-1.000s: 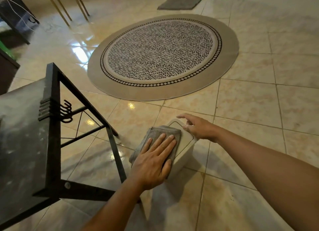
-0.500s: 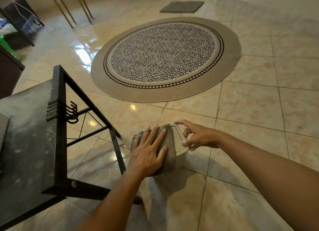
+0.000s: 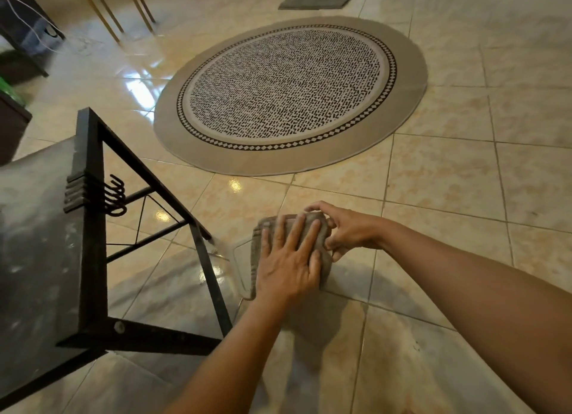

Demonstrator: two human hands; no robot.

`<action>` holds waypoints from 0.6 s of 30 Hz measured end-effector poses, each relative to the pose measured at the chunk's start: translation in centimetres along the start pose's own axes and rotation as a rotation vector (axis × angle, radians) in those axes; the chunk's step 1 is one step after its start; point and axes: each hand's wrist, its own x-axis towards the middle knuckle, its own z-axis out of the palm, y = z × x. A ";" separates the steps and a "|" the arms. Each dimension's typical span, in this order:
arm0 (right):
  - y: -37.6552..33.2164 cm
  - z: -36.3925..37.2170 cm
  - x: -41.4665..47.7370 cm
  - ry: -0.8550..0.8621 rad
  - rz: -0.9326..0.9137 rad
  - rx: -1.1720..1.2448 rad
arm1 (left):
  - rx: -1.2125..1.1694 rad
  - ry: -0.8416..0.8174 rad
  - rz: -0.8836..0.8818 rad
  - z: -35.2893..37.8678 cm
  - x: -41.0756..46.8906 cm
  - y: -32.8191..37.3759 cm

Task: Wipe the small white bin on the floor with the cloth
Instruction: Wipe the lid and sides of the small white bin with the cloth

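Now we see the cloth (image 3: 305,228) shifted right compared with a second ago: back then it covered the left half of the bin's top with the white lid bare on the right; now the bare strip of the small white bin (image 3: 240,263) shows on the left, and the cloth drapes over the right part and far edge. The left hand (image 3: 288,266) has travelled with it, from the near-left of the lid toward the middle. The right hand (image 3: 343,231), which lay loosely on the far right corner with fingers extended, now curls in tighter against the cloth's right edge. The view has also tipped slightly, so the black metal table (image 3: 89,228) sits a bit further in.

Left hand: palm down, flat on the cloth, fingers spread and pointing away from us, pressing it onto the bin. Forearm comes up from the bottom centre. Right hand: fingers bent, thumb on the near side, gripping the right end of the bin through or beside the cloth; we can't tell exactly which. Its forearm enters from the lower right.

Bin sits on the tiled floor (image 3: 464,197), just right of the table's leg, with the round patterned rug (image 3: 291,95) beyond it, apart.
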 end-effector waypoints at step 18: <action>-0.5 0.8 0.9 0.055 0.024 -0.112 | -0.064 0.079 -0.534 -0.5 -2.2 -3.4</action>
